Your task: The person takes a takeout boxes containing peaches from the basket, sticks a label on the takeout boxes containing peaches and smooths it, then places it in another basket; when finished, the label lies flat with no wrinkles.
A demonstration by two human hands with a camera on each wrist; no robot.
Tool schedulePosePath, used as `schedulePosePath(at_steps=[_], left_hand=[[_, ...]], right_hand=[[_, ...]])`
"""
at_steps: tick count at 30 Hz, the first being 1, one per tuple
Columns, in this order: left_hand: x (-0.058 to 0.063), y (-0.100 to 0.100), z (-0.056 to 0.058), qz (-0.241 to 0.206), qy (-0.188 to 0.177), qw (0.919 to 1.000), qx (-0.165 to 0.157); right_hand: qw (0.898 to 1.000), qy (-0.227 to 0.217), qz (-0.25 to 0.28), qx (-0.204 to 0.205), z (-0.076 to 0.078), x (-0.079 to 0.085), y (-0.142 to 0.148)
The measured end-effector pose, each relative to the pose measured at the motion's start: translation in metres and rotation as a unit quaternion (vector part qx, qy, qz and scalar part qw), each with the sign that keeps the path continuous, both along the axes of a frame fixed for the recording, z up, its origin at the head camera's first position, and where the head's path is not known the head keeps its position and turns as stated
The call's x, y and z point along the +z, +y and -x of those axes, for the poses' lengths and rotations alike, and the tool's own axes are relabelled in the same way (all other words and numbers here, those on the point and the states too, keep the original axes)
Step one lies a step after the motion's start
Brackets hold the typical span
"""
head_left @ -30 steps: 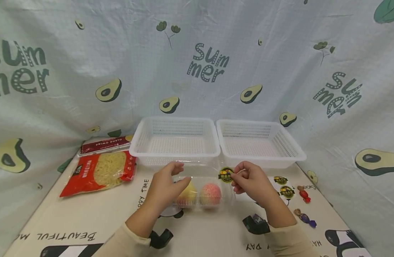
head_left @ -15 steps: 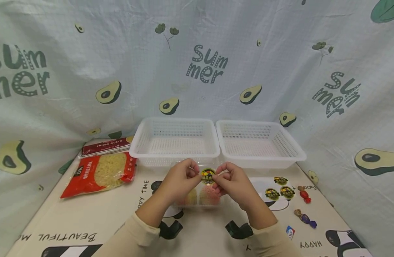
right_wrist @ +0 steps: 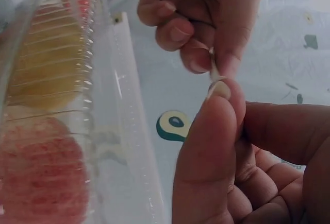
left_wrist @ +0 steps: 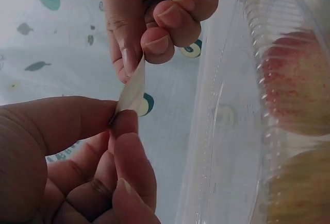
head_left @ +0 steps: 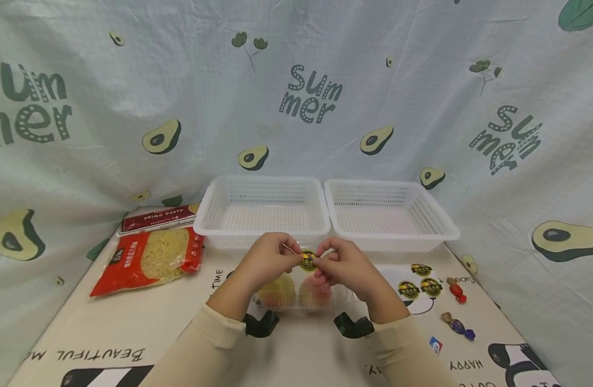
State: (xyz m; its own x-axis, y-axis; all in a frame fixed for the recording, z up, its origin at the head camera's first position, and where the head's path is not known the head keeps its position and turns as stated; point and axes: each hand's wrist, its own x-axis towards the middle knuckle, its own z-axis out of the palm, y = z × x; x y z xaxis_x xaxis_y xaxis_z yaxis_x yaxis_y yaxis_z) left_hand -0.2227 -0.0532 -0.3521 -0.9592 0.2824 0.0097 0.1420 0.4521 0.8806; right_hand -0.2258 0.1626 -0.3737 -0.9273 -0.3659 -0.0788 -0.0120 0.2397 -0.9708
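Note:
A round black-and-gold sticker (head_left: 308, 260) is stretched between both hands above a clear plastic fruit box (head_left: 296, 306). My left hand (head_left: 274, 260) pinches its left edge between thumb and forefinger. At the opposite edge, my right hand (head_left: 343, 266) pinches it the same way. In the left wrist view the sticker's pale back (left_wrist: 133, 91) faces the camera. Inside the box sit a yellowish fruit (head_left: 277, 291) and a pink speckled fruit (head_left: 315, 290), seen through the ridged clear wall.
Two white perforated baskets (head_left: 264, 233) (head_left: 395, 243) stand side by side at the back. A red pasta bag (head_left: 148, 260) and a spaghetti pack (head_left: 158, 219) lie left. On the right are a sheet with several stickers (head_left: 408, 290), wrapped candies (head_left: 457, 290) (head_left: 458, 325) and a small blue-red piece (head_left: 435, 345).
My right hand has brought the sticker leftward from beside the box to over it. My left hand has moved in and taken its other edge. Both hands have since risen slightly.

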Motion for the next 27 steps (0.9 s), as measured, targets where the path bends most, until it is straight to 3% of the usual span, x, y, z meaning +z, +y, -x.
schedulePosePath(at_steps=[6,10,14,18,27], left_hand=[[0.003,0.001,0.009,0.043,0.003,0.9989,-0.019],[0.006,0.002,0.012,0.094,0.016,0.9953,-0.015],[0.006,0.004,0.016,0.129,0.000,0.9916,-0.010],[0.002,0.004,0.020,0.139,-0.028,0.9898,-0.009],[0.000,0.006,0.031,0.179,-0.037,0.9829,-0.023]], right_hand=[[0.998,-0.030,-0.045,0.019,0.010,0.007,-0.003],[0.995,-0.043,-0.080,0.032,0.016,0.010,-0.006],[0.992,-0.046,-0.107,0.039,0.020,0.009,-0.009],[0.991,-0.060,-0.117,0.031,0.025,0.006,-0.015],[0.984,-0.094,-0.151,0.004,0.031,0.006,-0.023]])
